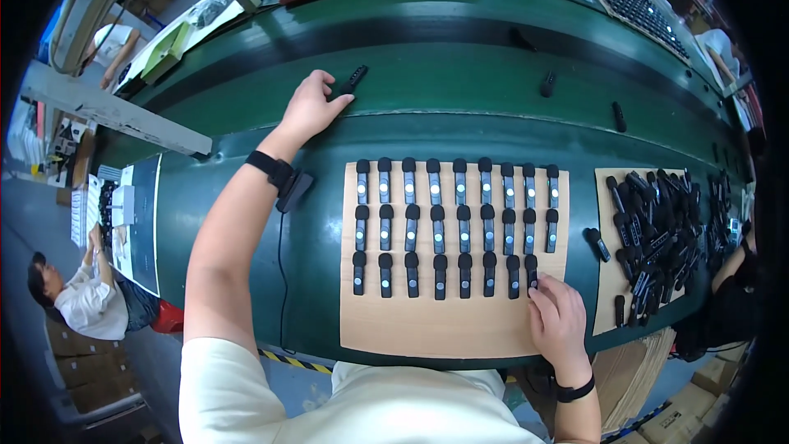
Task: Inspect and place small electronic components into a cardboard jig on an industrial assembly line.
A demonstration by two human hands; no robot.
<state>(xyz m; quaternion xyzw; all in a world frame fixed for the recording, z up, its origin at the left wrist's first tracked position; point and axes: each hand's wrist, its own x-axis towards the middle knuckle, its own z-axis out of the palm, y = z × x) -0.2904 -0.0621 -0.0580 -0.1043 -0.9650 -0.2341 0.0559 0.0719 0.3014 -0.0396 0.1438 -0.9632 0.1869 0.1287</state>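
Small black clip-on microphones with foam tips lie in three rows on a brown cardboard sheet (436,325) in front of me. My right hand (560,316) is at the right end of the nearest row, fingertips closed on the lower end of a microphone (532,267). Out to the far left, my left hand (312,105) is stretched over the green belt, thumb and fingers apart. Another microphone (356,78) lies beside those fingers, its dark end close to the thumb; whether they touch is unclear.
A heap of microphones (653,230) covers a second cardboard sheet on the right, with one loose microphone (597,244) by its left edge. More lie scattered along the belt (444,74). A grey metal post (115,107) juts in at left. Co-workers sit left and right.
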